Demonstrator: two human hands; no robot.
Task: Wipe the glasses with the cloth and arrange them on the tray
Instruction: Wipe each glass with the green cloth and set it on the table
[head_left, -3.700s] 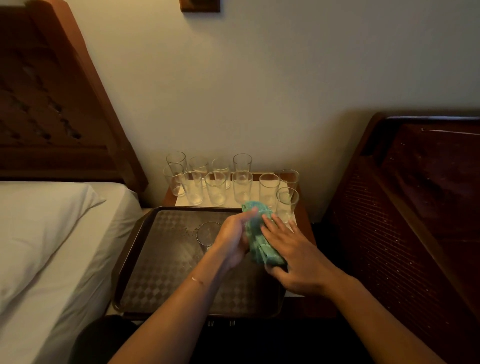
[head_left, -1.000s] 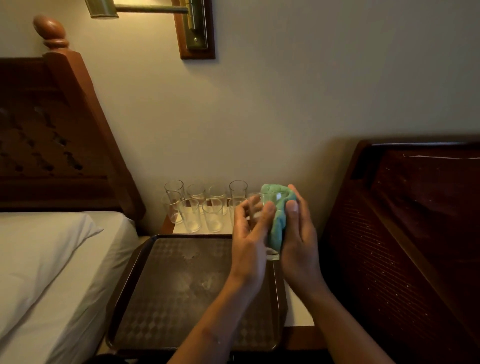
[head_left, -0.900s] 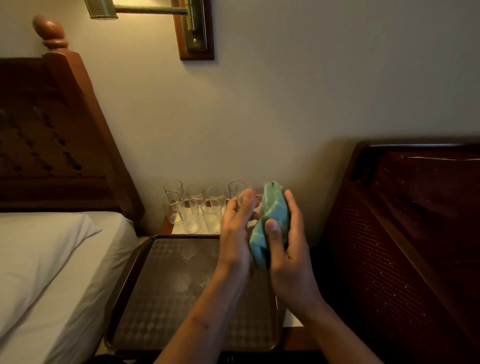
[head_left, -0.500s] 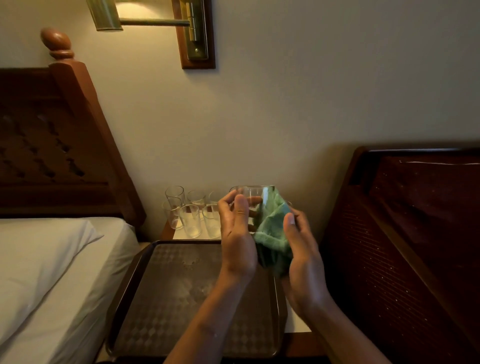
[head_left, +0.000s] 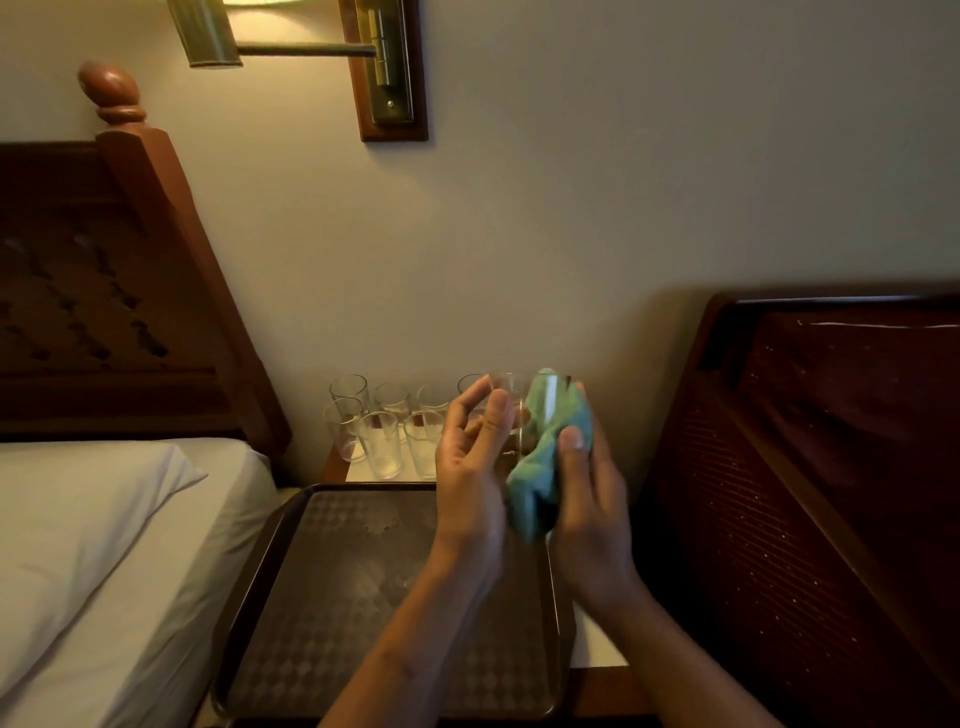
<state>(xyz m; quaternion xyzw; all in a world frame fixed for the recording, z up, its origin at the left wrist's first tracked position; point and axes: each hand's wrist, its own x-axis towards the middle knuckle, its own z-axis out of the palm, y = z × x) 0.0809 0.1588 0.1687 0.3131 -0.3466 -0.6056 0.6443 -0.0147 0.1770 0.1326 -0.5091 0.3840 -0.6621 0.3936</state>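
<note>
Held glass: a clear, straight-sided tumbler, lifted in the air above the tray's far right corner, roughly upright with its mouth up.
Left hand: the left hand grips the glass's left side, fingers and thumb curled round it.
Right hand: the right hand pinches a bunched green cloth against the glass's right side; the cloth's tail hangs below.
Tray: a dark, diamond-patterned tray on the nightstand.
Key relation: the tray's floor lies down and left of the glass. The left hand is nearer and probably sets it down.
Waiting glasses: a group of upright glasses along the nightstand's far edge, left of the hands.
Stage: wiping, by the look of it.
</note>
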